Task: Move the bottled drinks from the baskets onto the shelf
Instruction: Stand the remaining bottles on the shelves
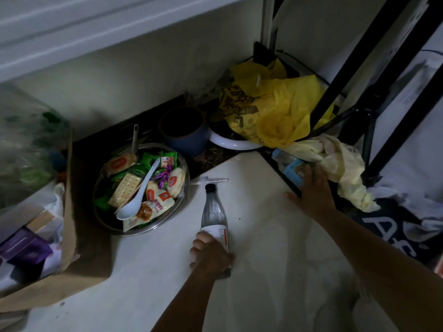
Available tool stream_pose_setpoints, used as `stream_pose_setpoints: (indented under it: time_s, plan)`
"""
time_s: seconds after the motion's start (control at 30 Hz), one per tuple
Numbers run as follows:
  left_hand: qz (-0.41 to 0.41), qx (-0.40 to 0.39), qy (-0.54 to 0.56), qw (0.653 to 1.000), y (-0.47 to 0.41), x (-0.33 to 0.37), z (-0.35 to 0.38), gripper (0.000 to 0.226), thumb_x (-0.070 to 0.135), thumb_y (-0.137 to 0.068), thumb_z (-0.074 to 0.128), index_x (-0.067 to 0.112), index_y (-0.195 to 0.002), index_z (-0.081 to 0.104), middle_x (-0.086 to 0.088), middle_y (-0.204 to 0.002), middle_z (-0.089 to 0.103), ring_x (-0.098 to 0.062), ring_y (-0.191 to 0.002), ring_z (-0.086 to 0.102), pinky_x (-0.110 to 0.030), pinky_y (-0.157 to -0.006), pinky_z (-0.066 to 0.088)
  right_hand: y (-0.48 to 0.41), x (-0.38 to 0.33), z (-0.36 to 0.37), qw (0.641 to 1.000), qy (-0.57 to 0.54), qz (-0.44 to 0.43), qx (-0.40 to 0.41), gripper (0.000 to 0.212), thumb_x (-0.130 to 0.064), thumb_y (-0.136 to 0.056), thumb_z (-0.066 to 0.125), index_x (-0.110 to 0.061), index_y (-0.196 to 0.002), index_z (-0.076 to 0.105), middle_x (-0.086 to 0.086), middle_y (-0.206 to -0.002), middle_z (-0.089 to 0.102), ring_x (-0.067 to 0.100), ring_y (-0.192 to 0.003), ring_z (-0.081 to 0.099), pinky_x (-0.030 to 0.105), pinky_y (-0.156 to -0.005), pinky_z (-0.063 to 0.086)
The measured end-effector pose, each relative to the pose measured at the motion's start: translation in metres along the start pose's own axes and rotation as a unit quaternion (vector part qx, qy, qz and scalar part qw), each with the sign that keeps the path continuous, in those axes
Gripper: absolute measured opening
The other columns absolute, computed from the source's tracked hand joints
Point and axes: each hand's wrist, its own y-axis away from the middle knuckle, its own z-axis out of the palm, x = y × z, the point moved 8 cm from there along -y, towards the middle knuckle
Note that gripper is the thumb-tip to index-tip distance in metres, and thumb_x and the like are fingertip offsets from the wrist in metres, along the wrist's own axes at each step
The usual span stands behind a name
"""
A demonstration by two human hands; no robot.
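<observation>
At the left edge of the white surface [263, 236] I note a cardboard box [69, 236], then a metal bowl [100, 178] of snack packets with a white spoon [139, 195] lying across them. Near the centre, the left hand [211, 255] grips the lower body of a clear bottle [214, 212] with a black cap. At the right edge, the right hand [311, 190] lies spread, fingers straight, its fingertips on a blue-labelled bottle [291, 166] beside pale yellow gloves [340, 168].
</observation>
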Motion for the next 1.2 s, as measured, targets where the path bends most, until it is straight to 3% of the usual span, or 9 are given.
stream_pose_setpoints:
  time_s: [0.2,0.43,0.57,0.7,0.8,0.93,1.07,1.13,1.2]
  plan:
    - [-0.005,-0.002,0.009,1.0,-0.003,0.002,0.001,0.105,0.04,-0.075,0.076,0.0,-0.14,0.005,-0.015,-0.139,0.023,-0.031,-0.13,0.028,-0.038,-0.106,0.032,0.005,-0.007,-0.008,0.993,0.106,0.054,0.009,0.062,-0.018,-0.081,0.065,-0.004,-0.134,0.036,0.023,-0.134,0.041,0.039,-0.123,0.038,0.045,-0.101,0.031]
    - [-0.015,-0.008,0.028,0.999,0.0,0.004,-0.002,0.103,0.034,-0.076,0.077,0.001,-0.141,0.005,-0.016,-0.14,0.024,-0.031,-0.13,0.03,-0.039,-0.106,0.033,0.023,-0.04,-0.003,0.987,0.123,0.059,-0.082,0.067,-0.028,-0.078,0.071,-0.009,-0.131,0.035,0.018,-0.131,0.041,0.033,-0.121,0.041,0.038,-0.099,0.036]
    - [-0.004,-0.019,0.082,0.996,0.002,-0.003,-0.008,0.097,0.036,-0.079,0.074,0.003,-0.142,0.008,-0.016,-0.14,0.027,-0.032,-0.129,0.032,-0.037,-0.106,0.033,0.051,-0.048,0.022,0.97,0.104,0.082,-0.203,0.091,-0.042,-0.068,0.08,-0.011,-0.135,0.027,0.016,-0.138,0.028,0.032,-0.129,0.031,0.037,-0.104,0.034]
    - [-0.044,-0.056,0.235,0.969,0.009,-0.032,-0.005,0.093,0.039,-0.072,0.08,0.008,-0.139,0.022,-0.015,-0.134,0.036,-0.033,-0.124,0.04,-0.039,-0.102,0.042,0.089,-0.052,0.052,0.942,-0.044,0.148,-0.298,0.099,-0.056,-0.071,0.073,-0.006,-0.139,0.02,0.017,-0.141,0.029,0.033,-0.133,0.03,0.038,-0.109,0.029]
    - [-0.075,-0.109,0.349,0.928,0.015,-0.048,0.002,0.088,0.019,-0.064,0.086,0.005,-0.132,0.032,-0.017,-0.127,0.048,-0.036,-0.118,0.05,-0.048,-0.097,0.048,0.094,-0.049,0.067,0.9,-0.228,0.219,-0.301,0.086,-0.047,-0.068,0.079,-0.003,-0.132,0.042,0.017,-0.134,0.048,0.031,-0.121,0.05,0.04,-0.103,0.043]
    - [-0.079,-0.238,0.484,0.838,0.04,-0.049,0.003,0.05,-0.009,-0.075,0.071,-0.002,-0.121,0.051,-0.025,-0.117,0.06,-0.038,-0.099,0.061,-0.049,-0.087,0.052,0.108,-0.045,0.089,0.851,-0.362,0.244,-0.293,0.126,-0.039,-0.031,0.096,0.001,-0.136,0.038,0.012,-0.126,0.055,0.028,-0.113,0.057,0.04,-0.095,0.05]
    - [-0.036,-0.294,0.48,0.826,0.062,-0.054,-0.011,0.043,-0.013,-0.072,0.071,0.003,-0.109,0.058,-0.021,-0.106,0.065,-0.033,-0.092,0.064,-0.045,-0.085,0.053,0.16,-0.071,0.073,0.716,-0.517,0.319,-0.343,0.058,-0.013,-0.05,0.089,0.0,-0.101,0.065,0.022,-0.098,0.069,0.033,-0.082,0.066,0.045,-0.08,0.056]
    - [0.008,-0.294,0.472,0.831,0.073,-0.057,-0.02,0.039,-0.012,-0.071,0.073,0.006,-0.104,0.062,-0.017,-0.103,0.068,-0.03,-0.093,0.066,-0.041,-0.079,0.056,0.171,-0.077,0.063,0.685,-0.564,0.307,-0.344,0.043,-0.007,-0.058,0.083,0.001,-0.096,0.065,0.019,-0.083,0.071,0.029,-0.069,0.067,0.04,-0.064,0.058]
    - [0.037,-0.282,0.48,0.83,0.084,-0.06,-0.03,0.044,-0.012,-0.068,0.075,0.005,-0.107,0.063,-0.015,-0.102,0.071,-0.028,-0.092,0.068,-0.037,-0.073,0.058,0.173,-0.079,0.044,0.682,-0.584,0.303,-0.318,0.023,-0.001,-0.071,0.075,0.002,-0.092,0.065,0.016,-0.078,0.07,0.027,-0.065,0.067,0.033,-0.049,0.056]
